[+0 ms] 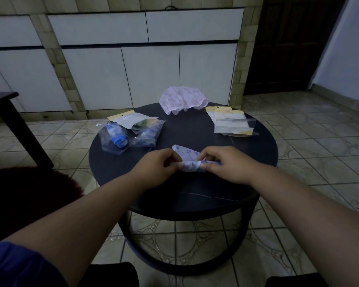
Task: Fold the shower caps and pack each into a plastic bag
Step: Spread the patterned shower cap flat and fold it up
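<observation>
A dark side table (2, 104) shows at the far left edge, standing on the tiled floor (311, 141). On the round dark table (191, 129), at about ten o'clock, lie the packed bags (131, 133): clear plastic bags holding rolled blue-patterned caps, overlapping one another, with a white-and-yellow header card on top.

The left hand (158, 166) comes in from seven o'clock, the forearm bare and stretched straight toward the table's middle, a blue sleeve (19, 264) at the upper arm. The hand lies knuckles up, fingers curled inward, its grip narrow and pinched on the left end of the lilac shower cap (190, 160).

That cap, white with a purple print, sits just nearer than the table's centre, toward six o'clock. Its near part is rolled into a tight band between the two hands, while a flat triangular flap spreads on the table toward twelve o'clock.

At twelve o'clock, by the far rim, the pink shower cap (182, 100) rests unfolded and puffed up, well apart from the hands.

The right hand (222, 162) enters from five o'clock, forearm bare, wrist slightly bent inward. It lies palm down over the right end of the roll, thumb tucked under, fingers bent over the top, the grip closed on the lilac shower cap.

At two o'clock lie the empty bags (232, 121), a flat stack of clear bags with yellow-edged headers.
</observation>
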